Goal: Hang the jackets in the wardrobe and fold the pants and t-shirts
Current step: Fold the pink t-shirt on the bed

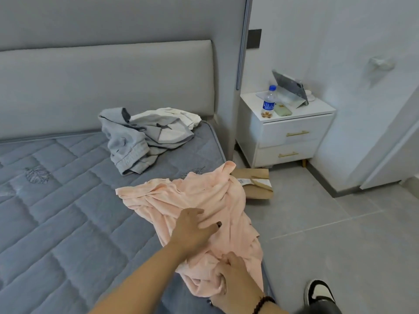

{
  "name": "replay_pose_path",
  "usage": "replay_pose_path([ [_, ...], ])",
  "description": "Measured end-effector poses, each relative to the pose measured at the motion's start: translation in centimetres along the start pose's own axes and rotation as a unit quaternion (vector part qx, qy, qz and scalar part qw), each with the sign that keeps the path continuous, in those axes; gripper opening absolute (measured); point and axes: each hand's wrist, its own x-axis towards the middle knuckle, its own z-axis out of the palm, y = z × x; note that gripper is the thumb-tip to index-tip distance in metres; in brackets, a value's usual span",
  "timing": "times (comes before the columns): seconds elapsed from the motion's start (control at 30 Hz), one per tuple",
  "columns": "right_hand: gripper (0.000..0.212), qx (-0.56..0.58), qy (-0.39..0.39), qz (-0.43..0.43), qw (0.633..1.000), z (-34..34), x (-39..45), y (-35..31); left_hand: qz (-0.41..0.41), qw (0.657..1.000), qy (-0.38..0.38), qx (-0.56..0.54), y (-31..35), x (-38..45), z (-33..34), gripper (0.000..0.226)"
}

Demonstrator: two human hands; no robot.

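Observation:
A crumpled pale pink garment (199, 200) lies on the right edge of the blue-grey quilted mattress (56, 211), partly hanging over the side. My left hand (192, 230) rests flat on its middle with fingers spread. My right hand (233, 277) grips a bunch of the pink fabric at its near end. Farther back near the headboard lies a heap of grey clothes (136, 141) with a cream-white garment (174, 116) on its far side.
A grey padded headboard (108, 82) backs the bed. A white two-drawer nightstand (290, 137) stands to the right with a water bottle (269, 102), phone and tablet on it. A brown paper bag (258, 184) lies on the grey tiled floor.

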Motion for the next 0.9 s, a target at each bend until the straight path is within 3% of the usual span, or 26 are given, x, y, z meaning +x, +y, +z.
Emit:
replay_pose_path([
  [0.1,0.030,0.061,-0.013,0.016,0.998,-1.5,-1.8,0.2,0.031,0.998,-0.024,0.053,-1.4,-2.5,0.8,0.061],
  [0.17,0.031,0.078,0.017,0.047,0.996,-2.5,-2.8,0.2,0.047,0.992,-0.068,0.095,-2.2,-5.1,1.4,0.034],
  [0.23,0.028,0.067,0.024,0.061,0.996,-2.9,-3.6,0.4,0.048,0.994,-0.058,0.080,-3.5,-7.2,1.6,0.008],
  [0.33,0.025,-0.012,-0.008,0.062,0.998,-3.5,-5.0,0.5,-0.001,0.998,0.046,-0.036,-5.0,-10.2,1.1,0.017],
  [0.47,0.029,-0.022,0.014,0.068,0.997,-5.2,-7.0,0.4,-0.100,0.947,0.219,-0.214,-5.6,-14.5,0.2,0.013],
  [0.6,0.010,-0.010,0.031,0.060,0.998,-6.1,-9.6,-0.3,-0.166,0.903,0.309,-0.250,-7.9,-17.7,-0.4,0.017],
  [0.77,0.031,-0.042,0.040,0.027,0.998,-4.9,-13.0,-1.8,-0.207,0.872,0.366,-0.252,-11.3,-20.8,-1.0,0.043],
  [0.9,0.029,-0.020,0.027,0.009,0.999,-3.6,-14.8,-3.6,-0.224,0.803,0.448,-0.324,-12.9,-23.4,-0.4,0.040],
])
